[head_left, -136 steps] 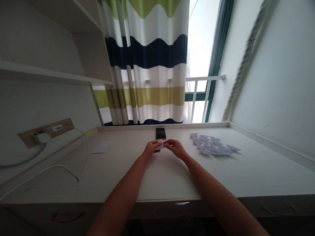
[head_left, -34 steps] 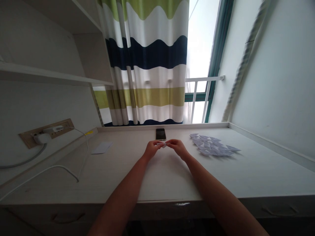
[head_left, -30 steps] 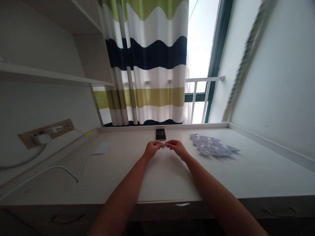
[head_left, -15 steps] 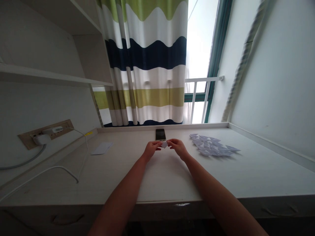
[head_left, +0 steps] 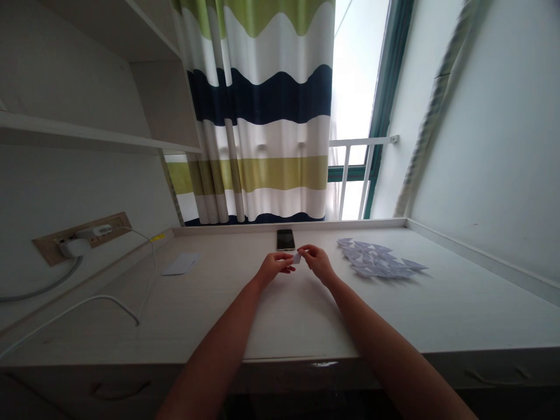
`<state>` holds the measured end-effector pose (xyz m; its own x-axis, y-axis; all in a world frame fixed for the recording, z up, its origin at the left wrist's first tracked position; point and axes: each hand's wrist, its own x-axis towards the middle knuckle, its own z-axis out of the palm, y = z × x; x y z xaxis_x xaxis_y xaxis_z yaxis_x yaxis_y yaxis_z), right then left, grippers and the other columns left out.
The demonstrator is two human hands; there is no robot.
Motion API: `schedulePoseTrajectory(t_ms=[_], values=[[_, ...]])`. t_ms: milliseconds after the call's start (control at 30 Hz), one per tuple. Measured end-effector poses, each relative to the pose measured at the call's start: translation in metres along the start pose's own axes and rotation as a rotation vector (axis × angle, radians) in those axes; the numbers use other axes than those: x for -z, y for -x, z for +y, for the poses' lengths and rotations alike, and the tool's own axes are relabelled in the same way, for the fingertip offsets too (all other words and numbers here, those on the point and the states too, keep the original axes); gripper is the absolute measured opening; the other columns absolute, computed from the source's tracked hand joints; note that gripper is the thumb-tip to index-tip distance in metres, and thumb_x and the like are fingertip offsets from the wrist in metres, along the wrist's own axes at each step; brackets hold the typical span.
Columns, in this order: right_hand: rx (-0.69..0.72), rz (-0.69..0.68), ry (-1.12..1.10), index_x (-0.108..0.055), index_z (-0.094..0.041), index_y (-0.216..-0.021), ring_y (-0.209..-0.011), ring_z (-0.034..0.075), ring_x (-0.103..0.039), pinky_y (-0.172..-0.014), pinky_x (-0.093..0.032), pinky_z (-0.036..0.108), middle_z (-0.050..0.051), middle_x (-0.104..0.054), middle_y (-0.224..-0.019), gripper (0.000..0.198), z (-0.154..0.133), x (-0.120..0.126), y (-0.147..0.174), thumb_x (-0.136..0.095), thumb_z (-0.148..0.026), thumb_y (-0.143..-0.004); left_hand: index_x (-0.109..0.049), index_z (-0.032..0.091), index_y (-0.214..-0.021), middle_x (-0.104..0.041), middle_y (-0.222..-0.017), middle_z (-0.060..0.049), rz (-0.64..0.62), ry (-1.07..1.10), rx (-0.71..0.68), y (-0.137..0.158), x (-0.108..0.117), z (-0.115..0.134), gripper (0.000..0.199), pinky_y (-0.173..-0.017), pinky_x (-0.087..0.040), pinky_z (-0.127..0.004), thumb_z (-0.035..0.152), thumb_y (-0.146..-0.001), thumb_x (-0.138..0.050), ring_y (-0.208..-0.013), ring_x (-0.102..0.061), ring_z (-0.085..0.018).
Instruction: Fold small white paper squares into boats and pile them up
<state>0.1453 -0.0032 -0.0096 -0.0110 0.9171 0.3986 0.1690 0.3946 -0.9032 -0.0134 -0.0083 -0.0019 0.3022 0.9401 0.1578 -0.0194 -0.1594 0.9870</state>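
Nearest, a dark drawer front with a handle [head_left: 120, 391] toward the left runs below the edge of the pale bench [head_left: 301, 329]; both bare forearms reach in over that edge; a white cable [head_left: 102, 296] lies in a bend on the bench at the left; farther in, the left hand [head_left: 273, 265] has its fingers partly curled, thumb and fingertips closed on a small folded white paper [head_left: 297, 258]; the right hand [head_left: 315, 261] is bent, its thumb and forefinger together at the paper's upper right corner; the paper is thus between the two hands, in front of the person; to the left, well apart, flat white slips [head_left: 181, 264] lie on the bench; to the right, a cluster of folded paper triangles [head_left: 377, 258] lies overlapping, points mostly outward; just beyond the hands a phone [head_left: 286, 240] lies flat, its screen dark; past the bench's raised back rim hangs a striped curtain [head_left: 262, 93], beside a white railing [head_left: 361, 142] and a bright window [head_left: 359, 76].
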Motion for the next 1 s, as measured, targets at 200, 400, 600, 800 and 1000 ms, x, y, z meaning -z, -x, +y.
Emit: schedulePoseTrajectory(t_ms=[200,400,600,800,1000], values=[[0.003,-0.115,-0.113,-0.058,-0.017,-0.08,-0.048,0.009,-0.049,-0.047,-0.041,0.024,-0.003,-0.054,-0.055,0.026,-0.0066,-0.0037,0.0035,-0.054,-0.041,-0.069,-0.064,0.01,-0.079,-0.065,-0.073,-0.007,-0.036,0.054,0.009,-0.0015,0.0,-0.0032,0.033,-0.067,-0.049,-0.032,0.036,-0.059,-0.069,-0.066,-0.062,-0.017],[-0.024,-0.122,-0.204,-0.053,-0.018,-0.091,-0.054,0.012,-0.057,-0.054,-0.047,0.028,-0.003,-0.058,-0.06,0.032,-0.0088,-0.0054,0.0057,-0.061,-0.036,-0.066,-0.061,0.01,-0.076,-0.065,-0.072,-0.007,-0.032,0.075,0.017,-0.0005,-0.0021,-0.0034,0.031,-0.072,-0.048,-0.035,0.03,-0.056,-0.073,-0.067,-0.063,-0.017],[-0.017,-0.137,-0.228,-0.053,-0.018,-0.085,-0.055,0.013,-0.058,-0.057,-0.049,0.03,-0.003,-0.059,-0.061,0.037,-0.0079,-0.0061,0.0052,-0.069,-0.035,-0.057,-0.061,0.01,-0.081,-0.065,-0.071,-0.006,-0.044,0.051,0.004,-0.0002,-0.0018,-0.0018,0.036,-0.073,-0.048,-0.037,0.032,-0.055,-0.073,-0.069,-0.062,-0.016],[-0.013,-0.15,-0.21,-0.057,-0.018,-0.089,-0.057,0.012,-0.058,-0.058,-0.05,0.031,-0.002,-0.058,-0.066,0.037,-0.0058,-0.0054,0.0035,-0.069,-0.033,-0.058,-0.06,0.01,-0.082,-0.065,-0.073,-0.007,-0.045,0.045,0.003,-0.0007,-0.0007,-0.0017,0.036,-0.075,-0.048,-0.039,0.032,-0.056,-0.072,-0.07,-0.062,-0.018],[0.001,-0.176,-0.181,-0.058,-0.017,-0.095,-0.061,0.012,-0.059,-0.062,-0.051,0.033,0.001,-0.059,-0.072,0.035,-0.0075,-0.0044,0.0048,-0.065,-0.031,-0.063,-0.057,0.011,-0.083,-0.063,-0.082,-0.008,-0.044,0.071,-0.01,-0.0004,0.0007,-0.0017,0.033,-0.075,-0.049,-0.04,0.029,-0.06,-0.071,-0.073,-0.063,-0.019]])
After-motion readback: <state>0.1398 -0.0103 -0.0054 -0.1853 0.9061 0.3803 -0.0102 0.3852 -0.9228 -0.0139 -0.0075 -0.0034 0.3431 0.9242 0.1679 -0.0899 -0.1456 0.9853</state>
